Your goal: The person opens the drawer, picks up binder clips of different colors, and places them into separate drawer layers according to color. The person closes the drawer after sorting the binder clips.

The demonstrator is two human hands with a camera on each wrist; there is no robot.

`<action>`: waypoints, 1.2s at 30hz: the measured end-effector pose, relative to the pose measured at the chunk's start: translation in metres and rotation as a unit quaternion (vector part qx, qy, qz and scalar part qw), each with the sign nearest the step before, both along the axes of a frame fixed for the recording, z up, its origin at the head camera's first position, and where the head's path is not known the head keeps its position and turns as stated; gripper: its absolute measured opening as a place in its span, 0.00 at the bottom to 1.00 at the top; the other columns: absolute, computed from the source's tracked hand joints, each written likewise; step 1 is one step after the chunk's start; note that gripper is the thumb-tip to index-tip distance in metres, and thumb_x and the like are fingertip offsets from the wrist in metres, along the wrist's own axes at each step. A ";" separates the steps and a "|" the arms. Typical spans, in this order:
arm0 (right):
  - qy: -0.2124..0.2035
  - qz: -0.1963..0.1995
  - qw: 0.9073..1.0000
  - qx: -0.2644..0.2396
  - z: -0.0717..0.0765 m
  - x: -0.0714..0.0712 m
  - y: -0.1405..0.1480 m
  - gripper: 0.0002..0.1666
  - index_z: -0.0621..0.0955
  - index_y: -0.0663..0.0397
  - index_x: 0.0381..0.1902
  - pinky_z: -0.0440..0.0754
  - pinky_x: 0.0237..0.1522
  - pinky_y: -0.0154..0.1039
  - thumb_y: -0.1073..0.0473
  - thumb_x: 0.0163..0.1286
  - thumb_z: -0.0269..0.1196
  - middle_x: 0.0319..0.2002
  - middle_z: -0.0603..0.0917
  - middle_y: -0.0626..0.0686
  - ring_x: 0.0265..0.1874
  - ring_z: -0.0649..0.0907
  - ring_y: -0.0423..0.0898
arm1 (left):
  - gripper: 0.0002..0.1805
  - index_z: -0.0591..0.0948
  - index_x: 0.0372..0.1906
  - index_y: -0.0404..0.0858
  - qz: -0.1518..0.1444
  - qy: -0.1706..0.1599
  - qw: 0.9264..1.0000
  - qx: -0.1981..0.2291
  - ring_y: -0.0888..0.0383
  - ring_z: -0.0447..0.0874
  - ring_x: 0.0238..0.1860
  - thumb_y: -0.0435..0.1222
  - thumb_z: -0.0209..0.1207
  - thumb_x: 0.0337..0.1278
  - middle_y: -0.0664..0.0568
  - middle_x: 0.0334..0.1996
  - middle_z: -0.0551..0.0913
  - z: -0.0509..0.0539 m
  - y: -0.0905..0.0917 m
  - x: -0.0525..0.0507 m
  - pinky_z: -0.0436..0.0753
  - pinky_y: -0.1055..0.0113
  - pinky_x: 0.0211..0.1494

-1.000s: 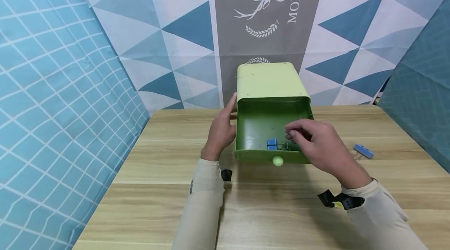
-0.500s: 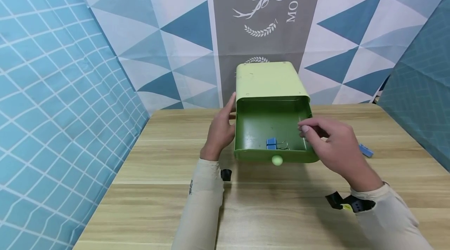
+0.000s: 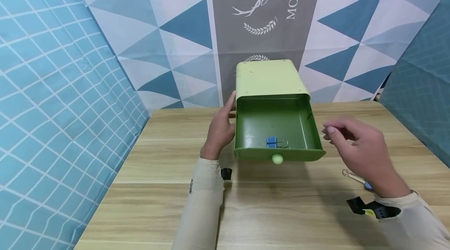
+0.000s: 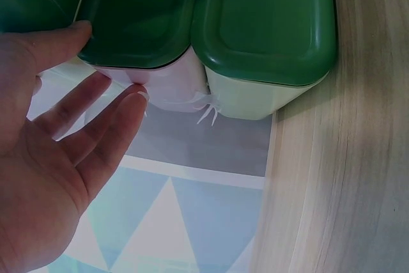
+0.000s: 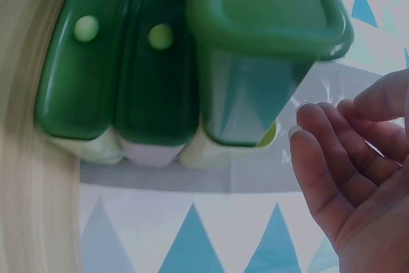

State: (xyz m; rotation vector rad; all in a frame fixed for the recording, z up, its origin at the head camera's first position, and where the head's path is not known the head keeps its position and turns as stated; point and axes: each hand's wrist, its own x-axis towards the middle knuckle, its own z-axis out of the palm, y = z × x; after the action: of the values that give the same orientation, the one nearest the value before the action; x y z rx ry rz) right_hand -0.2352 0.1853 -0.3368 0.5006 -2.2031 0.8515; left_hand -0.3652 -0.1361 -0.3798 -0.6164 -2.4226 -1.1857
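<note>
A light green drawer cabinet (image 3: 267, 78) stands at the back of the table, its top drawer (image 3: 253, 155) pulled out. Inside lies a blue binder clip (image 3: 272, 142) with wire handles. My left hand (image 3: 218, 131) rests against the cabinet's left side with extended fingers; the left wrist view shows the fingertips by the drawer fronts. Off the drawer's right side hovers my right hand (image 3: 362, 146), its fingers loosely bent and nothing seen between them in the right wrist view. Another blue binder clip (image 3: 368, 186) lies on the table, partly hidden by the right wrist.
Below the pulled-out drawer, the right wrist view shows two shut drawers with round knobs, a darker one (image 5: 156, 94) and a lower one (image 5: 83, 81). The wooden table (image 3: 158, 203) meets a patterned cloth (image 3: 168, 47) behind and a blue gridded cloth (image 3: 70, 105) at left.
My right hand has moved right, out from over the drawer. A table clip seen earlier is now hidden behind it, and another shows near the wrist. My left hand stays put.
</note>
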 end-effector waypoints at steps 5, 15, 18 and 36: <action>-0.014 -0.013 1.000 0.001 -0.011 0.003 0.015 0.09 0.88 0.54 0.41 0.75 0.33 0.18 0.69 0.67 0.66 0.32 0.87 0.48 0.30 0.81 0.23 | 0.50 0.51 0.81 0.58 0.004 0.000 1.000 -0.005 0.51 0.84 0.53 0.34 0.66 0.63 0.50 0.57 0.82 -0.001 0.000 -0.001 0.81 0.58 0.55; -0.096 -0.049 0.994 0.018 -0.034 0.015 0.044 0.08 0.87 0.54 0.44 0.74 0.28 0.21 0.66 0.69 0.66 0.31 0.88 0.52 0.27 0.80 0.25 | 0.50 0.49 0.81 0.63 -0.003 -0.003 1.000 0.000 0.52 0.83 0.54 0.35 0.66 0.63 0.50 0.58 0.81 0.001 0.002 0.000 0.81 0.58 0.56; -0.104 -0.055 0.993 0.032 -0.038 0.015 0.048 0.08 0.87 0.54 0.44 0.73 0.27 0.22 0.65 0.70 0.65 0.31 0.88 0.52 0.26 0.79 0.26 | 0.51 0.49 0.81 0.62 0.001 -0.008 1.000 0.000 0.50 0.83 0.54 0.34 0.66 0.63 0.49 0.58 0.81 0.001 0.001 0.001 0.82 0.55 0.55; -0.245 -0.094 0.958 0.111 -0.061 0.018 0.080 0.18 0.83 0.67 0.52 0.84 0.30 0.55 0.58 0.75 0.61 0.45 0.85 0.67 0.37 0.85 0.64 | 0.51 0.49 0.81 0.62 0.001 -0.014 1.000 0.003 0.49 0.83 0.54 0.35 0.67 0.62 0.48 0.58 0.81 0.001 0.000 0.001 0.82 0.52 0.55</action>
State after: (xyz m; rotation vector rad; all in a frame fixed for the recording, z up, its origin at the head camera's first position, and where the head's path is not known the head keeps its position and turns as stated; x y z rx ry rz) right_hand -0.2170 0.2654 -0.3976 0.1839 -2.7696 0.6801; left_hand -0.3643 -0.1363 -0.3792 -0.5986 -2.4415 -1.2064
